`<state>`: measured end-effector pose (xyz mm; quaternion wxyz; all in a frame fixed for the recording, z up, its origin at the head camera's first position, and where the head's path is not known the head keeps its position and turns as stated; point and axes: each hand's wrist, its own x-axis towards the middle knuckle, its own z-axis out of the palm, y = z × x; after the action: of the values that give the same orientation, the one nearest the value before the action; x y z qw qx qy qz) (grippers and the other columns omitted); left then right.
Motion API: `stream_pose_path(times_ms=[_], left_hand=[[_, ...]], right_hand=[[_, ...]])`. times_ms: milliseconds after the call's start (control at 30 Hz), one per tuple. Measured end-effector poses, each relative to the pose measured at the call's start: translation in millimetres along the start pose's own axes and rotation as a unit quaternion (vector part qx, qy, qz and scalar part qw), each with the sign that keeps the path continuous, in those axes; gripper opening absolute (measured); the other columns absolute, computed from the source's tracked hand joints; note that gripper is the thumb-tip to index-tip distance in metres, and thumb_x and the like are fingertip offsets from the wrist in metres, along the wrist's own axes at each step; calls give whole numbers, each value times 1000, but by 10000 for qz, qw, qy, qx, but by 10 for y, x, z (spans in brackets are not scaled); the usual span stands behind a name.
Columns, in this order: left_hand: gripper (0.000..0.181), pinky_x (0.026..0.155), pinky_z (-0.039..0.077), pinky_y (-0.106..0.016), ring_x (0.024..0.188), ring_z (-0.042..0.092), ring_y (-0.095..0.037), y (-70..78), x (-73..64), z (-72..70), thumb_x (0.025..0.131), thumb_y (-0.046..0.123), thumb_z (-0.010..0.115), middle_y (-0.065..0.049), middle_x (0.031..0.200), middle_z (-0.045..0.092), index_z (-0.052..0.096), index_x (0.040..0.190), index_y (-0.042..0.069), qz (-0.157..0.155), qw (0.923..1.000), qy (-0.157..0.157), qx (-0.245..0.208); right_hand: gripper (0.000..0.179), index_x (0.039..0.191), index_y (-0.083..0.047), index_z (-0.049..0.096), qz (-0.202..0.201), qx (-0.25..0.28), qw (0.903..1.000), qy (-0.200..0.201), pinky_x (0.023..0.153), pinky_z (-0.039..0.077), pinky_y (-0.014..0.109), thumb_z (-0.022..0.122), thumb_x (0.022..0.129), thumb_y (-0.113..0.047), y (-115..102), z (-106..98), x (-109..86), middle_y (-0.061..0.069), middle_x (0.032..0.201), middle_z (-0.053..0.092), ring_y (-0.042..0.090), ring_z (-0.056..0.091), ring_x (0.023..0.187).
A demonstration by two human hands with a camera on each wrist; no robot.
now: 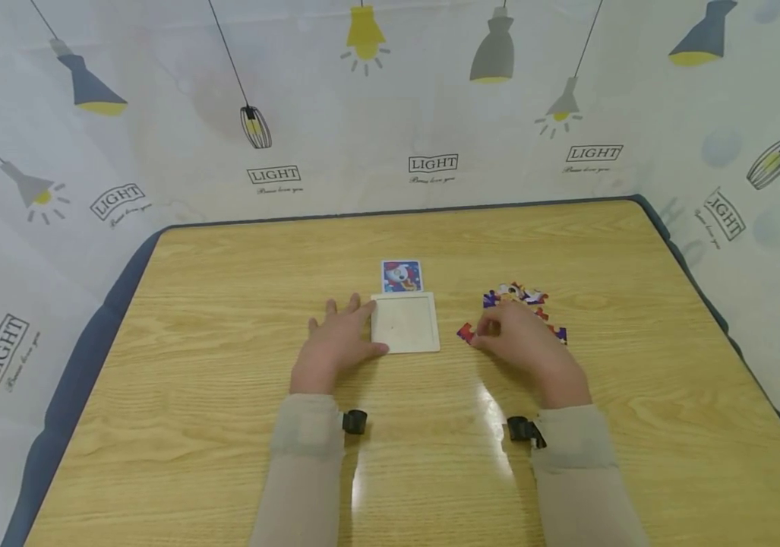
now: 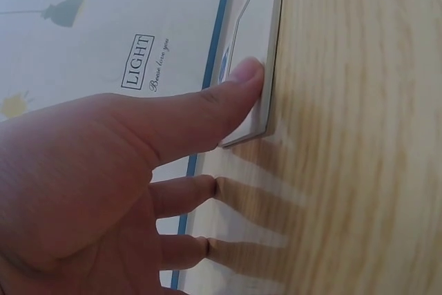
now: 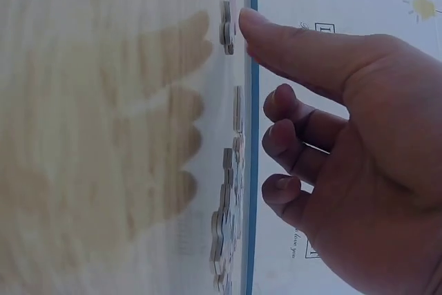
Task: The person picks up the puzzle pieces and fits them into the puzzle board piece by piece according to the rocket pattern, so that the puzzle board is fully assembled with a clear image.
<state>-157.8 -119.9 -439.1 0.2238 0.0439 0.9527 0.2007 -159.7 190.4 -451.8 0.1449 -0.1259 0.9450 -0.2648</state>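
Red puzzle piece [image 1: 465, 333] looks light, stiff; pinch by edges. Right hand [image 1: 519, 336]: grip cannot be confirmed. Left hand [image 1: 338, 340]: spread, touching tray [image 1: 405, 325].

soft light; glare [image 1: 491, 406] streaks the counter [image 1: 191, 365] at lower centre. the right hand [image 3: 376, 150] casts blurred shadows [image 3: 152, 122] at left in its slightly dim wrist view.

Printed lamps [image 1: 494, 53] dot the pale backdrop [image 1: 355, 186]; the wood-grain table [image 1: 205, 319] — blue-edged — reflects light.
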Motion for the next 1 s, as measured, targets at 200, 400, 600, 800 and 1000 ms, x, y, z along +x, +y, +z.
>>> stream_pose_path(times_ms=[200, 400, 600, 800, 1000], left_hand=[[88, 127, 9, -80, 165, 1, -50, 4, 14, 1, 97, 51, 74, -10, 181, 13, 31, 170, 25, -16, 10000, 4, 44], [89, 126, 8, -81, 165, 1, -51, 3, 38, 0, 97, 51, 75, -11, 181, 13, 30, 170, 24, 0, 10000, -2, 35], [90, 125, 8, -82, 165, 3, -52, 9, 40, 0, 97, 50, 76, -12, 180, 14, 31, 170, 23, 18, 10000, 25, 60], [89, 126, 8, -81, 165, 2, -52, 16, 29, -7, 97, 50, 75, -12, 180, 14, 31, 170, 23, 16, 10000, -3, 60], [88, 126, 8, -81, 165, 1, -52, 29, 13, -23, 98, 49, 74, -12, 180, 12, 30, 170, 23, -3, 9999, -39, 94]], right_hand=[[45, 143, -10, 66, -295, -88, 9995, -54, 112, 51, 61, 75, 100, -17, -3, -13, 2, 22, 142, 63, 41, 61, 130], [45, 144, -6, 67, -747, -466, 9959, -220, 114, 48, 64, 72, 99, -9, -61, -34, -7, 25, 142, 63, 48, 59, 132], [41, 140, -6, 69, -590, -548, 9964, -250, 114, 49, 62, 74, 99, -11, -62, -36, -14, 22, 141, 64, 45, 59, 131], [45, 140, -6, 70, -384, -463, 9977, -299, 118, 44, 65, 78, 97, -16, -62, -52, -24, 26, 148, 58, 49, 54, 138], [40, 133, -7, 75, -445, -613, 9968, -244, 117, 46, 63, 80, 96, -19, -69, -58, 10, 20, 139, 67, 45, 59, 132]])
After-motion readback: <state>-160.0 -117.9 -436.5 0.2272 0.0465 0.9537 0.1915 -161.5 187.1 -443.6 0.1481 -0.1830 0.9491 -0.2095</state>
